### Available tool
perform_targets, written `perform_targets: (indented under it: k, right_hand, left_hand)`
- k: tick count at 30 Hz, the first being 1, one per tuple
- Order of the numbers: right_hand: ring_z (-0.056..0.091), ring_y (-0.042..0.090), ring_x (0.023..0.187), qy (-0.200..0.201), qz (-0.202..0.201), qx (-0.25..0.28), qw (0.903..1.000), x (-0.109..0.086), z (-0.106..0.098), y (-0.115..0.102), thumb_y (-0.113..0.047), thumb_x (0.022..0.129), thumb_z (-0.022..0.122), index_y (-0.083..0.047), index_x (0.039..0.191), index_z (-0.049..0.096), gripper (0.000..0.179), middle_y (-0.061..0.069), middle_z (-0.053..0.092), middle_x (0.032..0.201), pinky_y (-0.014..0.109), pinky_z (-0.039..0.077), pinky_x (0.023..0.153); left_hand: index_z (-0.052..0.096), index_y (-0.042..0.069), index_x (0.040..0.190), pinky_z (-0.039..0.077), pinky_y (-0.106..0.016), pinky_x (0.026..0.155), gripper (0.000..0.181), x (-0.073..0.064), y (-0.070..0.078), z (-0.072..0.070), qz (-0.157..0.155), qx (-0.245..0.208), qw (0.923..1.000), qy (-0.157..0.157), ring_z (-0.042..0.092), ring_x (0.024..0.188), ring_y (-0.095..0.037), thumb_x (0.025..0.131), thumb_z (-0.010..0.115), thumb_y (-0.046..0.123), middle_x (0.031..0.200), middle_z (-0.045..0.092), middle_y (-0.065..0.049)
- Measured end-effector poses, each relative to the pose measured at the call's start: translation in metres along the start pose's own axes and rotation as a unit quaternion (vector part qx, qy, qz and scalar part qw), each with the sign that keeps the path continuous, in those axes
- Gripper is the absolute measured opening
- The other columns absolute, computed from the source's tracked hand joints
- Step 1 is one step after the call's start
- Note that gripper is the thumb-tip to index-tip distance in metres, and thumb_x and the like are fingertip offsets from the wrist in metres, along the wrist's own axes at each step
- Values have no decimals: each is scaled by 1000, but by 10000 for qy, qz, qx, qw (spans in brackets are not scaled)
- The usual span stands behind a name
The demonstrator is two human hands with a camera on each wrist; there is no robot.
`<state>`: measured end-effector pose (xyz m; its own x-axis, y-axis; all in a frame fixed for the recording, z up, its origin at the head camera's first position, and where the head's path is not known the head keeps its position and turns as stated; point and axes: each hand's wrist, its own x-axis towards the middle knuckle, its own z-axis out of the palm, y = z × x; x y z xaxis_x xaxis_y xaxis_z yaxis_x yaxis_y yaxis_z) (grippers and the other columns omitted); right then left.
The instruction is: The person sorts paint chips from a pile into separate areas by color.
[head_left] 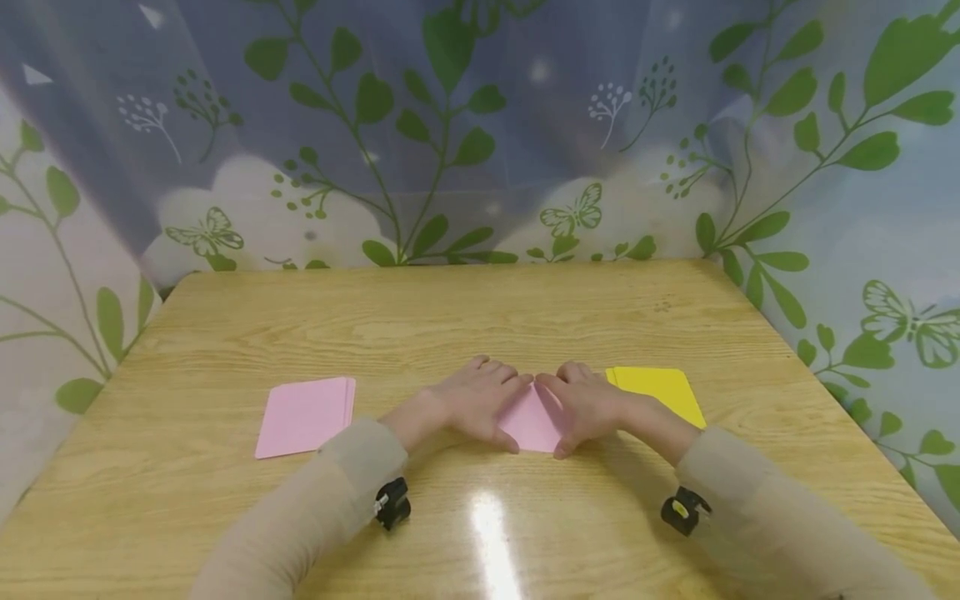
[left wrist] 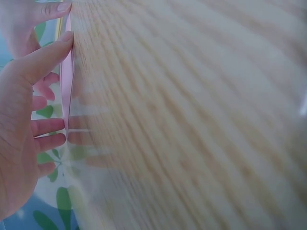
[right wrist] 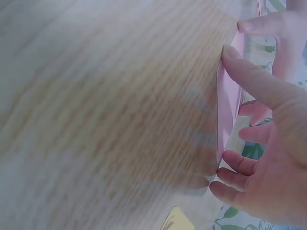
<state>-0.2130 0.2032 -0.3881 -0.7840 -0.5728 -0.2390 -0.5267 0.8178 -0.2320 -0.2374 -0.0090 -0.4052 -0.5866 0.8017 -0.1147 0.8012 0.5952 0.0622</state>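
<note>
A square pink sheet of paper (head_left: 531, 423) is at the middle of the wooden table, between both hands. My left hand (head_left: 483, 400) holds its left side, thumb at the near edge and fingers farther back. On the other side my right hand (head_left: 588, 407) holds it the same way. The forefingers nearly meet over the far part of the sheet. In the left wrist view the pink paper (left wrist: 67, 88) shows edge-on between thumb and fingertips. Seen from the right wrist, the paper (right wrist: 229, 98) bows slightly off the table. The hands cover its sides.
To the left lies a stack of pink paper squares (head_left: 303, 417). A stack of yellow paper squares (head_left: 660, 393) lies just right of the right hand, partly behind the forearm. Patterned curtains (head_left: 465, 167) hang behind and beside the wooden table (head_left: 420, 325).
</note>
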Motion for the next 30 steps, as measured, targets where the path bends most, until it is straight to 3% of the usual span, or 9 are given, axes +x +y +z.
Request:
perform_targets:
  k: [10,17,24,30]
  right_hand:
    - [38,27,97,14,-173,182,9997,0,-2,2,-41,59,85,-6,137,34,99,15,37,111,41,38,79]
    - [37,30,103,2,-244,276,9993,0,-4,0,-37,63,83,-2,140,29,101,19,34,118,44,40,84]
    - [33,33,111,-106,-152,620,9979,0,-3,-2,-33,64,84,1,141,26,103,20,29,128,46,39,90]
    - [36,32,110,-5,-284,353,9990,1,1,-1,-41,61,84,-2,138,29,102,21,34,127,46,39,89]
  left_hand:
    - [26,12,146,15,-50,108,99,0,-2,0,93,-13,10000,4,31,131,-21,73,56,72,142,37,-6]
    - [25,8,146,13,-50,109,106,2,-1,-1,29,60,10000,-46,30,132,-22,70,54,76,144,35,-7]
    - [32,7,142,15,-47,109,102,3,2,-1,-121,192,9996,-136,32,129,-22,69,56,75,140,38,-8]
    - [38,8,138,20,-47,107,97,3,3,0,-118,226,9997,-20,36,121,-22,68,59,72,130,43,-7]
